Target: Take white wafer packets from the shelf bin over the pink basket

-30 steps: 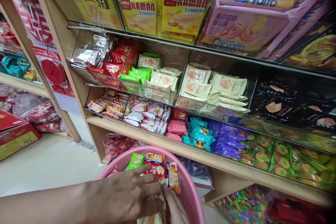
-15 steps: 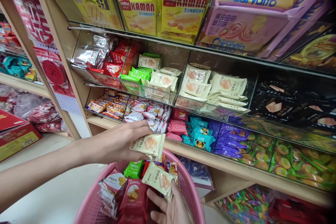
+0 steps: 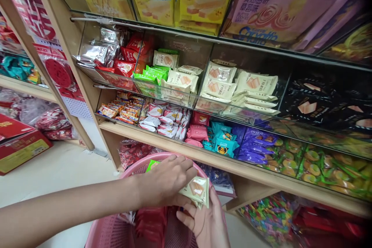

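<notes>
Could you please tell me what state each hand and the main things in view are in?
Left hand: closed, gripping a cream packet.
Right hand: open, palm up, next to that packet.
Cream packet: looks unopened, held above the pink basket.
Pink basket: upright, partly filled.
Red packets: lying inside the basket, partly hidden.
Green packet: mostly hidden behind the left hand.
KAMAN packs: standing upright.
Red box: partly out of frame; open or shut, I cannot tell.

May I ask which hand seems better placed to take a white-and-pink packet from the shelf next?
The left hand, I would judge: it is higher and nearer the white-and-pink packets, though it must first free its grip on the cream packet. The right hand sits lower, palm up.
</notes>
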Available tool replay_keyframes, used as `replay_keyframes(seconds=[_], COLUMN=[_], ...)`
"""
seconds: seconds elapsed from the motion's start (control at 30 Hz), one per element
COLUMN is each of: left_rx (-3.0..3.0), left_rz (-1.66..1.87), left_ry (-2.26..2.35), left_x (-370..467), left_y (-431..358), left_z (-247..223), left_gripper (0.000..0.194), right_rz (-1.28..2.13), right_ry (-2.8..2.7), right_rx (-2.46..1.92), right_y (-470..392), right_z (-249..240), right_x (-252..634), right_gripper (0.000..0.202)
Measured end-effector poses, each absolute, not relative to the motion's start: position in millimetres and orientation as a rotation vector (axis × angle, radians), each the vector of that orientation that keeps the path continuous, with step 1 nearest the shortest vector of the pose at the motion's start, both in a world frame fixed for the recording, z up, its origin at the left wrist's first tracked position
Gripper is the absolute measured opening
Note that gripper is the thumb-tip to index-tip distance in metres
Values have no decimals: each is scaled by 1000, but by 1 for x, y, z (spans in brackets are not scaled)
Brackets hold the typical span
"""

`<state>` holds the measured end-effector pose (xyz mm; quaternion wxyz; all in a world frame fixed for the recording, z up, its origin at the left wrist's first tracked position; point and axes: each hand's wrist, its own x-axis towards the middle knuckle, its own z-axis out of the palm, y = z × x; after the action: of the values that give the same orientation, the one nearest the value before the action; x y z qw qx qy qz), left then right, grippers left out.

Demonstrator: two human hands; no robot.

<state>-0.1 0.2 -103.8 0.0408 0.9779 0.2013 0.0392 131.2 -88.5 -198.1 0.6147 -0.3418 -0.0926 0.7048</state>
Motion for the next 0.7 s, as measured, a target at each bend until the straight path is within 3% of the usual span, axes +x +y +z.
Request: replay_keyframes(seconds=[0.2, 0.37, 0.5, 0.7], left_rx=[3021, 3027, 2930, 2710], left_rz=[37, -25, -61, -228], left_ry=[663, 631, 716, 844], left_x=[16, 22, 22, 21], left_y=[-12, -17, -26, -63], left_z=[-108, -107, -111, -144], left_gripper=[52, 37, 36, 45], right_rz=[1577, 1579, 1542, 1072], right_ry=[-227, -236, -242, -372], right_rx=[-833, -880, -1050, -1295], right_y=[-95, -101, -102, -113], right_z=[-197, -203, -218, -231], right_x=[140, 139, 153, 192], right_gripper=[61, 60, 69, 73])
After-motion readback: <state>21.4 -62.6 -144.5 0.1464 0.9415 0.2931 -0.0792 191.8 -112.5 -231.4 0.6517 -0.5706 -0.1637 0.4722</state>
